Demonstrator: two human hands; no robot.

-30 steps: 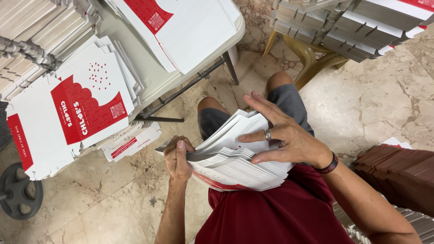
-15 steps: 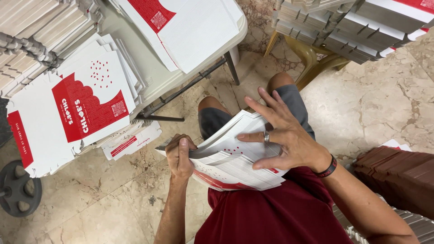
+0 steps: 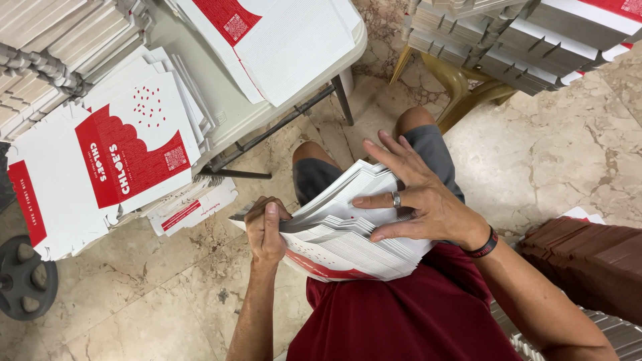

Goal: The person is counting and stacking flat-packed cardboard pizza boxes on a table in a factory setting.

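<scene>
Step in hand: sorting flat box blanks (image 3: 348, 234), stack resting on my lap. Left hand (image 3: 266, 227) pinches stack's left edge, thumb on top. Right hand (image 3: 414, 197) spread flat over top sheets. Next, my judgement: separate one sheet, needs fingertip lift. Vs earlier: right fingers splay wider, stack barely shifted.

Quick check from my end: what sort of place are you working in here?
Likely a makeshift box-packing workroom. Flat red-and-white carton blanks lie heaped on a folding table, more bundles sit on a chair, and both hands hold a stack of blanks over the marble floor.
</scene>
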